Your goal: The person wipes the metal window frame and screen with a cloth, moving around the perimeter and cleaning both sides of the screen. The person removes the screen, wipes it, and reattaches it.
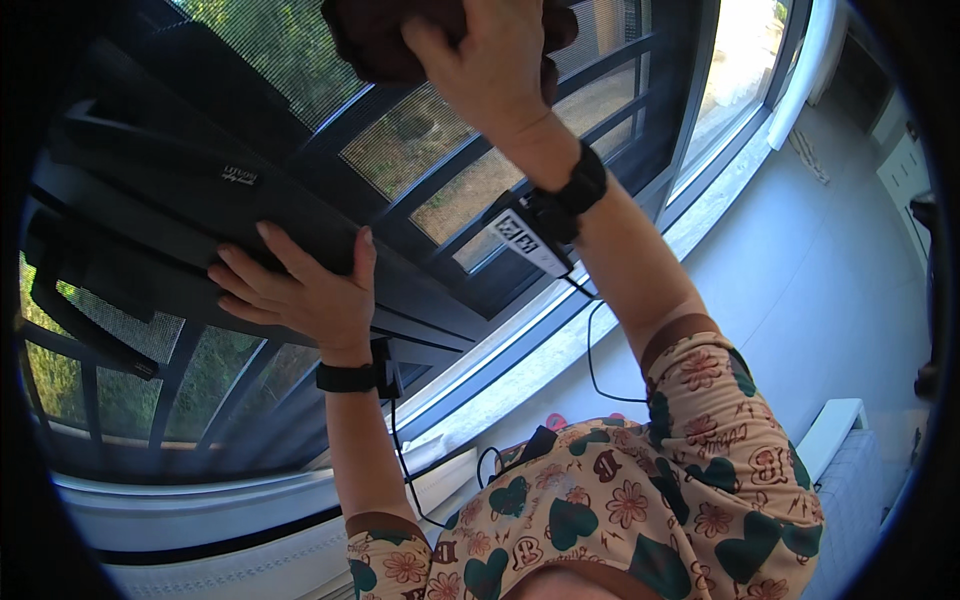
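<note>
My right hand (495, 82) presses a dark, bunched cloth (375, 41) against the upper part of a dark-framed door or window with mesh screens (405, 142). Its fingertips run out of the picture at the top. Lower and to the left, my left hand (300, 289) lies spread on the dark frame (300, 217), fingers apart and holding nothing. A black handle (82, 330) stands out from the frame left of it. Both wrists wear black bands with small devices and cables.
A pale sill and track (525, 345) run diagonally below the frame. At the right are a light tiled floor (795, 262), a white cabinet with drawers (904, 176) and a white bench-like piece (832, 431). A radiator-like white panel (247, 559) stands at the lower left.
</note>
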`<state>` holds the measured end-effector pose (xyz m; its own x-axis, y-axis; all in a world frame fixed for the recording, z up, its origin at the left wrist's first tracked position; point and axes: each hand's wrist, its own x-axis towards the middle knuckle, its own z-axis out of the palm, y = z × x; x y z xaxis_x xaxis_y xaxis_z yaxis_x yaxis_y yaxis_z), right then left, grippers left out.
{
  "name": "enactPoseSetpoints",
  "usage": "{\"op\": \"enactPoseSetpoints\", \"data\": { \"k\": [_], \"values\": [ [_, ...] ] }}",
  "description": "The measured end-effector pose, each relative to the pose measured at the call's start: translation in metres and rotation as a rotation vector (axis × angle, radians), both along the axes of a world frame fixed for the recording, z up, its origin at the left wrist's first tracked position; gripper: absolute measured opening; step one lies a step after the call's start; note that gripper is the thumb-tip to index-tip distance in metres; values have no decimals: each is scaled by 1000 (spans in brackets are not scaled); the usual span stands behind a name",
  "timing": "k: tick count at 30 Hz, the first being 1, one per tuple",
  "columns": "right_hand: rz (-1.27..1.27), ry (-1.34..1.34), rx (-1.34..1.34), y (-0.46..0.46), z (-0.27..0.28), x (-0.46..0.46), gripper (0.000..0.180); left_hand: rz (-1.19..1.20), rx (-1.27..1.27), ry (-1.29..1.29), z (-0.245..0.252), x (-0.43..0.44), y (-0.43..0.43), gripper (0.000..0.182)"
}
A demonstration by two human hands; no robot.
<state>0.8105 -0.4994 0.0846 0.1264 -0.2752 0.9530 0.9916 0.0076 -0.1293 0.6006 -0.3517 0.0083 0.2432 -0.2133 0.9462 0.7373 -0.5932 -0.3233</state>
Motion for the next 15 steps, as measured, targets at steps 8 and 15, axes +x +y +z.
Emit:
{"op": "enactPoseSetpoints", "data": {
  "k": [8,15],
  "values": [
    [37,138,-391,40,-230,-68,45,-48,-48,-1,-3,3,-4,88],
    [264,646,-539,22,-290,-86,60,-55,-59,4,-5,2,-2,87]
  ]
}}
